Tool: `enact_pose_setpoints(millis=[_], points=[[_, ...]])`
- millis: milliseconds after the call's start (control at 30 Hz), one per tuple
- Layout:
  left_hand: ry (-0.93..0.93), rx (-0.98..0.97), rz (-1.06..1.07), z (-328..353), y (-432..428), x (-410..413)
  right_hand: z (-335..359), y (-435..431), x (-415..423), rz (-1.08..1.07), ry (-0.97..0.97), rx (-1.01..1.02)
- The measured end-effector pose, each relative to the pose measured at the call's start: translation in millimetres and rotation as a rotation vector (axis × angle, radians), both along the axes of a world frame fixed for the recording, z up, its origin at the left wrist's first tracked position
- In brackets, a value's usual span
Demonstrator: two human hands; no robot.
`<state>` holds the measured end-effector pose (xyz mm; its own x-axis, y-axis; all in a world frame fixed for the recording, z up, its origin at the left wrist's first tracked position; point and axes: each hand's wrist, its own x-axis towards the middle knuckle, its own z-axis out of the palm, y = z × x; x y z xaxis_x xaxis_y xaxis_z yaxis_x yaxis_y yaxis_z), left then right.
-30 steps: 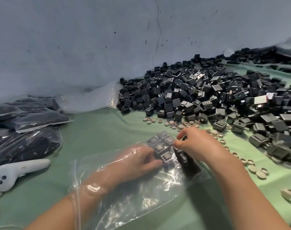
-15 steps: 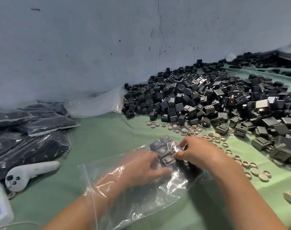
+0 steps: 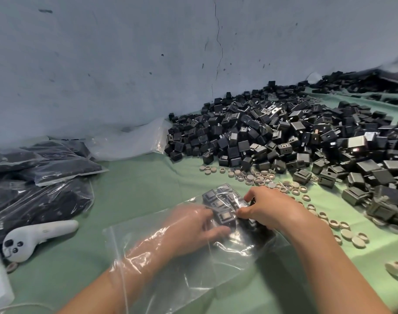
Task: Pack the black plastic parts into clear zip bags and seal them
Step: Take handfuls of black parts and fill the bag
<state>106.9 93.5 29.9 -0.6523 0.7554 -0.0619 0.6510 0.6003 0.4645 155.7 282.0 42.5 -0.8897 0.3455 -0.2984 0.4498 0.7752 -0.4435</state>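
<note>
At the far left of the bench [image 3: 148, 184], filled and sealed bags [image 3: 46, 175] are stacked, with a white handheld controller [image 3: 38, 236] lying just in front of them; neither is seen to have shifted against the earlier frames beyond what the camera's own drift accounts for. The clear zip bag [image 3: 189, 257] lies flat at the near centre. The left hand [image 3: 193, 225] is inserted through the bag's mouth, forearm sheathed in film; over the last second it has been pushed a little deeper, and its fingers are spread loosely against the black parts [image 3: 223, 207] gathered at the bag's far end, nothing being clenched. The right hand [image 3: 272, 207], outside the bag, is pinched on the film and parts at that far corner, in much the same place as before. Filling is judged under way, with sealing not yet started. The main heap of loose parts [image 3: 284, 141] lies to the right, fringed by beige rings [image 3: 261, 177].
</note>
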Motion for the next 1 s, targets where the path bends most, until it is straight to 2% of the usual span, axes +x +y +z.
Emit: enact_pose_setpoints(millis=[67, 167, 333, 400, 500, 567, 633, 733, 833, 900, 1000], points=[[-0.018, 0.060, -0.014, 5.3, -12.2, 2.5, -0.9, -0.1, 0.5, -0.006, 0.040, -0.028], [-0.015, 0.160, 0.080, 7.0, -50.2, 6.8, 1.5, -4.4, -1.8, -0.045, 0.218, -0.102], [-0.127, 0.311, 0.395, 12.4, -149.3, 22.7, 5.9, -30.4, -10.9, 0.032, 0.447, -0.288], [-0.073, 0.423, 0.575, 14.9, -177.2, 26.6, 7.6, -47.6, -9.7, 0.079, 0.519, -0.341], [0.054, 0.719, 0.822, 21.1, -195.3, 33.0, 10.0, -80.2, -2.0, 0.181, 0.637, -0.419], [0.025, 0.842, 0.821, 24.7, -186.9, 43.8, 10.2, -102.4, 6.1, 0.265, 0.704, -0.427], [-0.117, 0.896, 0.732, 24.9, -168.8, 56.8, 7.4, -122.9, 15.0, 0.360, 0.766, -0.355], [-0.355, 0.865, 0.554, 22.4, -146.0, 72.3, 4.9, -152.6, 29.7, 0.539, 0.828, -0.195], [-0.456, 0.866, 0.440, 23.7, -143.1, 79.2, 1.9, -167.1, 37.0, 0.685, 0.936, -0.048], [-0.466, 0.882, 0.422, 25.0, -149.1, 78.4, 3.4, -167.9, 34.5, 0.746, 1.003, 0.037], [-0.350, 0.829, 0.492, 26.9, -162.7, 72.2, 2.9, -166.1, 25.3, 0.898, 0.990, 0.202]])
